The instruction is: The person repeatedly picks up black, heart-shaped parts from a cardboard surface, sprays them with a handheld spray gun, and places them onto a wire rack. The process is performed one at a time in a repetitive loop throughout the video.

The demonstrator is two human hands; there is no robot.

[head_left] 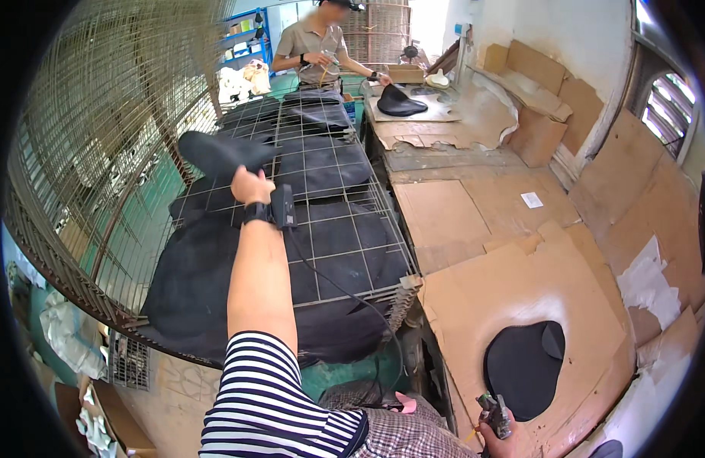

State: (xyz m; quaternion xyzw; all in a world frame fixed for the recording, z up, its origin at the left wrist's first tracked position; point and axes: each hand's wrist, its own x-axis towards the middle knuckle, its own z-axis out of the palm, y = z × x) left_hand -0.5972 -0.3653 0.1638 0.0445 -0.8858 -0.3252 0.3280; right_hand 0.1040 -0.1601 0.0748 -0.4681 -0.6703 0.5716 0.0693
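Note:
My left hand [251, 185] is stretched out over the wire rack and grips the edge of a black saddle-shaped pad [215, 156], which is slightly blurred. Below it, several dark flat pads [326, 164] lie on or under the wire grid [345, 294]. Low on the right, my right hand [502, 444] is wrapped round a small metal spray gun [496, 417]. Just beyond the gun, another black saddle-shaped pad [520, 370] rests flat on a cardboard sheet [459, 305], with a small folded or overlapping patch at its upper right.
Across the rack's far end stands a co-worker [310, 49], one hand holding a spray gun and the other at a black pad [400, 101] on the cardboard-covered bench. Tall wire racks [123, 114] rise at left. Cardboard panels [635, 172] lean along the right wall. A cable runs from my left wrist.

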